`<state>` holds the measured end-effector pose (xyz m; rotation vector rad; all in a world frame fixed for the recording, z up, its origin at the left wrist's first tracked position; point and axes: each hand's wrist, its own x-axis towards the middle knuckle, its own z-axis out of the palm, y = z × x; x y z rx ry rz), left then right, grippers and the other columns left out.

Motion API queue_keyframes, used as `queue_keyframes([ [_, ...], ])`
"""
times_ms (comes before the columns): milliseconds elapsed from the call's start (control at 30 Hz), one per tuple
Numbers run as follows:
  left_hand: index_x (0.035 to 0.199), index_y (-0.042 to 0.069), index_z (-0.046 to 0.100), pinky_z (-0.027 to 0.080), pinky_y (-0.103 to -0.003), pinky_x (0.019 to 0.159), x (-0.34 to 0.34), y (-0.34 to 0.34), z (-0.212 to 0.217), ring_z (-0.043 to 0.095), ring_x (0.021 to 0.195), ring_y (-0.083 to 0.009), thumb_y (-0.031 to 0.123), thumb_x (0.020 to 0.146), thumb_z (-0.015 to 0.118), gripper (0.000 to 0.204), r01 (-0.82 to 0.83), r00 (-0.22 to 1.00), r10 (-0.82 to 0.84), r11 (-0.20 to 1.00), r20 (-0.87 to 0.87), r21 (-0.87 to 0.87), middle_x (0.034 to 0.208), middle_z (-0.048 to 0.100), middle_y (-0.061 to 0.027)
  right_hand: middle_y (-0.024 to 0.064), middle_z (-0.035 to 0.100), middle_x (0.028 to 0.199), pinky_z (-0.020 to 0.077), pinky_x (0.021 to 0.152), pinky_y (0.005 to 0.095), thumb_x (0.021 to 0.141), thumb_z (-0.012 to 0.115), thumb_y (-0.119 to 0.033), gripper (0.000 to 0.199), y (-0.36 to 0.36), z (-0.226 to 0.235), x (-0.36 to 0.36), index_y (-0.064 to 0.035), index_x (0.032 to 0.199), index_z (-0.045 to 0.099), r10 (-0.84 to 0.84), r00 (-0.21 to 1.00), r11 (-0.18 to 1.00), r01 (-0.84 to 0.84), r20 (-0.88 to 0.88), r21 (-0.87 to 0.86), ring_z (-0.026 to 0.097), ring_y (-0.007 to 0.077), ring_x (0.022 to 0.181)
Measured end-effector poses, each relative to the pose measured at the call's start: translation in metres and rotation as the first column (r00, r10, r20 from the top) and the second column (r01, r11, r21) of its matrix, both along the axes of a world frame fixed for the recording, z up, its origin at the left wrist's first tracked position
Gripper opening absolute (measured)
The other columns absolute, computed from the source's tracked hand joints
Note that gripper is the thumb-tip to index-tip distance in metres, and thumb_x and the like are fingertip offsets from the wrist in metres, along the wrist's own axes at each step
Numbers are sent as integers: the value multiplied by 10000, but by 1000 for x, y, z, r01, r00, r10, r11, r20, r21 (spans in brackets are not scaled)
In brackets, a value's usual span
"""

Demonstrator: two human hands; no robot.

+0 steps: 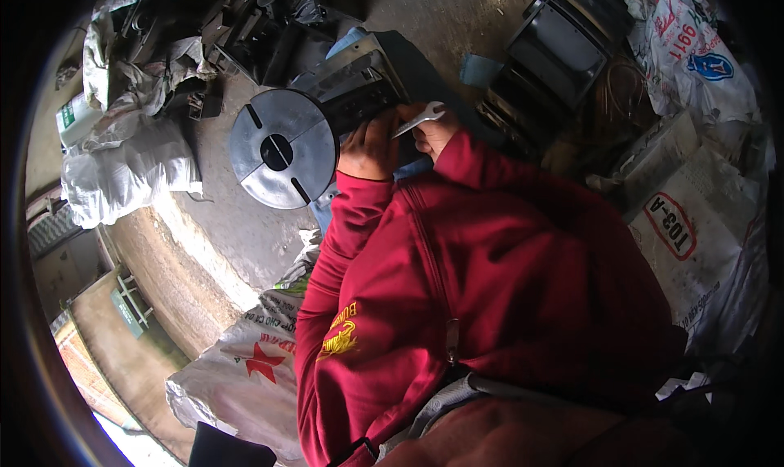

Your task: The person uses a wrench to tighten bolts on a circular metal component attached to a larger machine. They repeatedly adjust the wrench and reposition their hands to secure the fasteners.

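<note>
So the right hand (433, 132) has its fingers clenched around a silver open-end wrench (418, 120), just right of the round slotted metal disc (282, 148). Left hand (371, 144) presses fingers curled on the dark machine body (359, 100) beside that disc.

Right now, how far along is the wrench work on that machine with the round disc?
Midway, it seems. The right hand holds an open-ended wrench at the dark metal unit, and the left hand braces there. The slotted round disc is still mounted. The fastener itself is hidden, so what is left is unclear.
</note>
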<state>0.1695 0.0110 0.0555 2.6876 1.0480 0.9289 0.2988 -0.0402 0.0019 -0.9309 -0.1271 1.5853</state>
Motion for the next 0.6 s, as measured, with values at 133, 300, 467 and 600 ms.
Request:
queue_keyframes([
  [133,941,159,656,486,-346,517,-5,3,-1,637,634,-256,196,729,697,220,-42,999,42,999,-17,-26,774,653,-60,-68,427,586,255,372,187,881,576,-188,106,6,9,2,-93,854,615,17,998,999,-14,55,-50,347,20,431],
  [300,947,157,654,494,-349,526,-4,11,-9,638,643,-262,193,711,704,244,-36,998,32,997,-60,-67,791,656,-71,-72,394,545,245,370,188,884,555,-176,116,14,1,-3,-107,805,604,35,986,994,-18,162,-103,328,18,417],
  [467,1004,177,648,495,-356,531,-20,14,-5,628,629,-267,198,726,694,283,40,999,-39,999,12,-21,753,638,-65,-82,380,542,217,364,195,877,586,-181,115,16,3,-8,-140,770,578,88,996,994,-90,-35,-60,314,13,409],
  [600,967,179,658,479,-356,506,-25,11,-10,611,584,-264,230,718,705,258,-79,994,79,997,74,-2,705,619,-52,-93,369,552,208,365,196,855,645,-199,117,23,6,-10,-167,781,560,95,995,991,-91,41,-97,299,11,411],
])
